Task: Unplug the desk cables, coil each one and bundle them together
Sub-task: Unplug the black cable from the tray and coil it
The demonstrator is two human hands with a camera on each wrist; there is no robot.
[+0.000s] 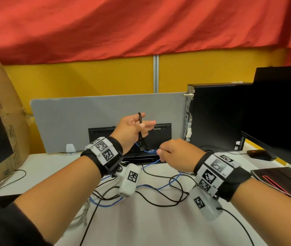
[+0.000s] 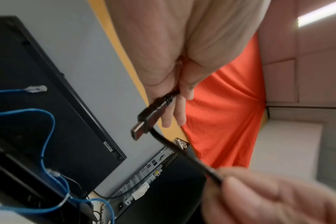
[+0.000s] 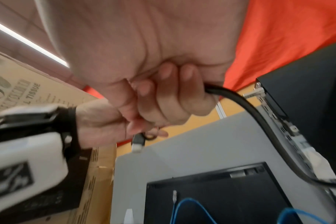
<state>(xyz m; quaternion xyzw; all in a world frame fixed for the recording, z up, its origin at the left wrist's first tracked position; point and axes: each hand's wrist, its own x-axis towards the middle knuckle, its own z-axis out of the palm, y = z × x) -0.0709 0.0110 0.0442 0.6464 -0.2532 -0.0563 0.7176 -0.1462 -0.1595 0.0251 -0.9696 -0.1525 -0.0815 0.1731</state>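
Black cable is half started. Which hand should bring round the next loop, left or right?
Right. The right hand grips the black cable on its free run, while the left hand holds the plug end up with a loop over a finger, so it looks better kept as anchor.

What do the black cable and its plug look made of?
Black cable: looks like rubber or PVC, smooth with a slight sheen, bends freely. Plug: moulded black plastic shell with a ribbed collar; its tip looks like metal, though blur leaves that open.

Cardboard box (image 1: 3, 121), PC tower (image 1: 215, 118), mouse (image 1: 260, 155).
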